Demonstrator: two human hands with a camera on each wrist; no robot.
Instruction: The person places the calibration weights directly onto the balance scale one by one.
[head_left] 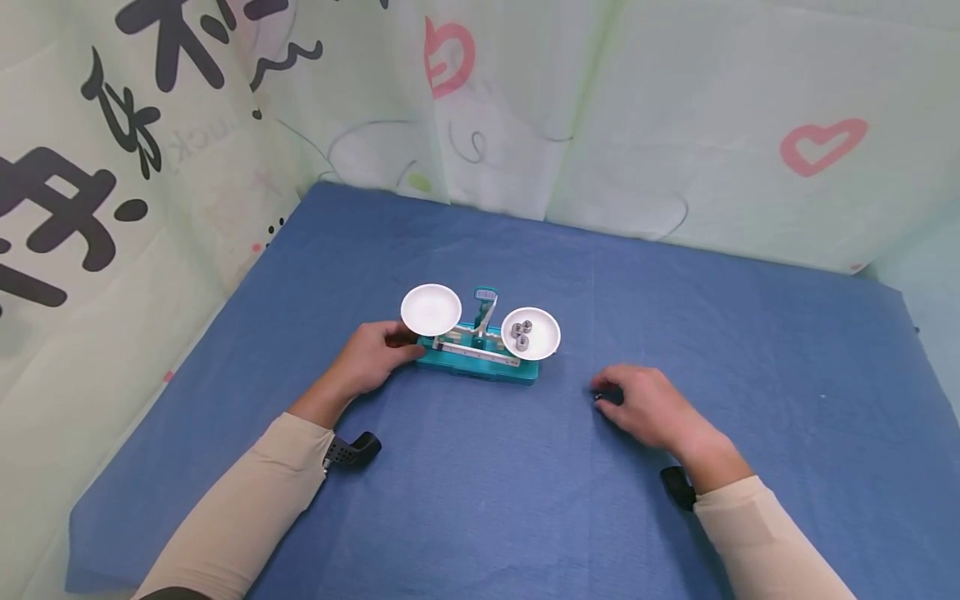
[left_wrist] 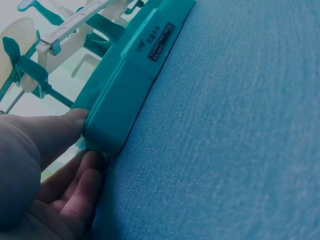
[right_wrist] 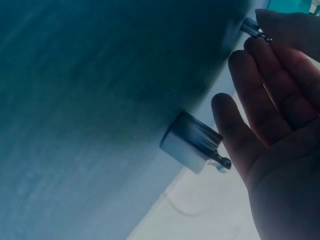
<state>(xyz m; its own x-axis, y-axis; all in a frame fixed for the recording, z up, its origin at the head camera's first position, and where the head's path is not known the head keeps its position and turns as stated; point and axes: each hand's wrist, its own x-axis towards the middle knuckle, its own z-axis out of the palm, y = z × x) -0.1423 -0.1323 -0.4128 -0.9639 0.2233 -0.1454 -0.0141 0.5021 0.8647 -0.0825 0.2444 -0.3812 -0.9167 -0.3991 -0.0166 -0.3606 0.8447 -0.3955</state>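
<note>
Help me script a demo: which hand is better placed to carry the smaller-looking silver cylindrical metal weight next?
Likely the right hand: its fingertips are at the smaller-looking silver cylindrical metal weight. The left hand is farther away and grips one end of the teal plastic balance base.

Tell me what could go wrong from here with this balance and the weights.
The right hand is close beside the lower weight in its wrist view and might knock it away. The left hand grips the balance just below the left pan, so a jolt could shift it. A bump might also slide the three weights in the right pan.
</note>
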